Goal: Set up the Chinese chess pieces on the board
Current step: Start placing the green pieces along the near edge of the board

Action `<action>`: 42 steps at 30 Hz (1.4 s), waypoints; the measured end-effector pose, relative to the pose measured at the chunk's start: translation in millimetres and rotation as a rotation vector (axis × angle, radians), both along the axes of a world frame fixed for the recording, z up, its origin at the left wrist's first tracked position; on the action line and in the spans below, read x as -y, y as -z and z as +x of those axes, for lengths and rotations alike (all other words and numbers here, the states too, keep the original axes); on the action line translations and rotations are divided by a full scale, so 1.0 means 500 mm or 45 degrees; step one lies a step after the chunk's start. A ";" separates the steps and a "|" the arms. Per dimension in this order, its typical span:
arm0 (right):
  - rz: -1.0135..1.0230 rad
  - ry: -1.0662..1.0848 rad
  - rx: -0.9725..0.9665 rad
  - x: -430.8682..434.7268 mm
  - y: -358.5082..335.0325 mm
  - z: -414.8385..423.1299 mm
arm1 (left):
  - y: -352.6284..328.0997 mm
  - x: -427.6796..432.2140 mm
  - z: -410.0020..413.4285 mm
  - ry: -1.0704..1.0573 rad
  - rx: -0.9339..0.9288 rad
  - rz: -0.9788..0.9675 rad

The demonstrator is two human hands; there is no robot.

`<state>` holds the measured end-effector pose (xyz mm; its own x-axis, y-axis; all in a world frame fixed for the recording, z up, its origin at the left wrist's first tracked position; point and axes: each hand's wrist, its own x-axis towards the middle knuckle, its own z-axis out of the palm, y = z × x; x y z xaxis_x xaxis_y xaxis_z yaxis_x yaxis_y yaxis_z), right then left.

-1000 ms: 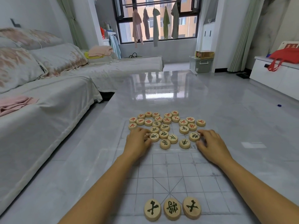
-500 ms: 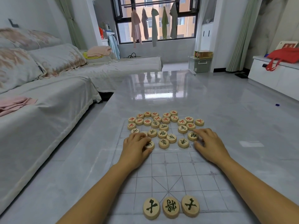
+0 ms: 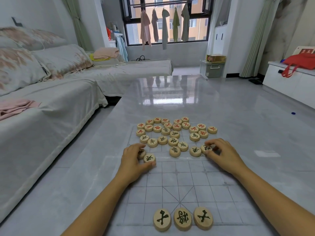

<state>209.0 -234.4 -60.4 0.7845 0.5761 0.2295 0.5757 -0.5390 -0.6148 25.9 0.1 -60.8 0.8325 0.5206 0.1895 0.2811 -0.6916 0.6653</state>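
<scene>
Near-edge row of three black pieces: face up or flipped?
Face up. All three pieces lie flat on the board, side by side, black characters showing on top. None is tilted or stacked.

Bright daylight from the window [image 3: 167, 23] glares on the table [image 3: 170, 99]; edges bow.

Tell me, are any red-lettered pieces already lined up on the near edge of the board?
No, the three pieces at the near edge all bear black characters; the red ones sit in the far pile.
</scene>
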 end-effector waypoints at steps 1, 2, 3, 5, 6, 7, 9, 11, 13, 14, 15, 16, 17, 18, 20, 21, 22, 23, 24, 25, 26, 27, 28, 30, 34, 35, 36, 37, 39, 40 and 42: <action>0.009 0.010 -0.008 -0.001 0.000 0.000 | 0.001 -0.001 0.001 -0.010 0.000 0.007; 0.014 0.020 -0.016 -0.001 0.000 0.000 | 0.001 -0.002 0.001 -0.023 -0.004 0.024; 0.018 0.029 -0.026 -0.002 0.000 0.000 | 0.002 -0.003 0.003 -0.035 -0.012 0.037; 0.027 0.045 -0.045 -0.003 0.000 0.001 | 0.005 -0.005 0.005 -0.053 -0.011 0.038; 0.027 0.051 -0.048 -0.003 0.001 0.001 | 0.007 -0.005 0.006 -0.061 -0.005 0.029; 0.024 0.054 -0.044 -0.002 0.002 0.001 | 0.008 -0.006 0.007 -0.070 0.006 0.017; 0.013 0.040 -0.026 -0.001 0.003 0.002 | 0.009 -0.006 0.008 -0.093 0.030 -0.009; -0.009 0.019 -0.009 -0.002 0.005 0.003 | 0.010 -0.008 0.009 -0.121 0.057 -0.045; -0.017 0.025 -0.005 -0.005 0.006 0.008 | 0.011 -0.010 0.010 -0.138 0.076 -0.088; -0.010 0.044 -0.006 -0.008 0.005 0.012 | 0.011 -0.011 0.010 -0.144 0.079 -0.107; -0.014 0.061 0.015 -0.013 0.002 0.018 | 0.011 -0.013 0.010 -0.150 0.082 -0.126; -0.036 0.067 0.065 -0.019 -0.004 0.025 | 0.011 -0.014 0.010 -0.151 0.084 -0.141; -0.081 0.060 0.130 -0.028 -0.011 0.032 | 0.011 -0.014 0.011 -0.150 0.088 -0.152; -0.137 0.038 0.189 -0.041 -0.020 0.039 | 0.011 -0.014 0.011 -0.148 0.090 -0.159; -0.298 -0.032 0.265 -0.068 -0.039 0.051 | 0.012 -0.014 0.011 -0.137 0.092 -0.172; -0.403 -0.075 0.291 -0.082 -0.045 0.058 | 0.012 -0.014 0.010 -0.130 0.093 -0.181; -0.503 -0.110 0.306 -0.095 -0.048 0.065 | 0.012 -0.015 0.009 -0.121 0.095 -0.193; -0.576 -0.128 0.304 -0.104 -0.049 0.072 | 0.012 -0.016 0.009 -0.111 0.098 -0.206; -0.611 -0.128 0.285 -0.110 -0.048 0.078 | 0.011 -0.016 0.008 -0.103 0.101 -0.215; -0.612 -0.110 0.253 -0.113 -0.047 0.082 | 0.010 -0.016 0.008 -0.095 0.105 -0.221; -0.589 -0.083 0.219 -0.114 -0.047 0.084 | 0.009 -0.016 0.008 -0.087 0.109 -0.221; -0.563 -0.058 0.191 -0.114 -0.047 0.083 | 0.009 -0.015 0.008 -0.079 0.110 -0.217; -0.539 -0.042 0.180 -0.113 -0.046 0.081 | 0.008 -0.015 0.008 -0.071 0.105 -0.212; -0.506 -0.027 0.195 -0.113 -0.045 0.076 | 0.008 -0.014 0.008 -0.063 0.097 -0.200; -0.406 -0.037 0.156 -0.108 -0.042 0.056 | 0.006 -0.014 0.006 -0.022 0.076 -0.160; -0.374 -0.055 0.138 -0.104 -0.040 0.050 | 0.006 -0.014 0.006 -0.008 0.063 -0.138; -0.343 -0.076 0.131 -0.099 -0.039 0.044 | 0.007 -0.015 0.006 0.008 0.052 -0.111; -0.321 -0.093 0.124 -0.092 -0.037 0.038 | 0.007 -0.016 0.006 0.026 0.045 -0.083; -0.297 -0.120 0.117 -0.075 -0.036 0.028 | 0.007 -0.017 0.006 0.069 0.031 -0.036; -0.293 -0.137 0.117 -0.067 -0.036 0.023 | 0.007 -0.017 0.005 0.088 0.022 -0.022; -0.295 -0.170 0.144 -0.052 -0.035 0.014 | 0.007 -0.015 0.005 0.115 0.003 0.013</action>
<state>216.1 -208.6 -42.9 0.6750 0.7199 0.1615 0.7091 -0.5724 -0.4118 28.6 7.7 -64.4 0.8755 0.4415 0.1962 0.2159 -0.7209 0.6586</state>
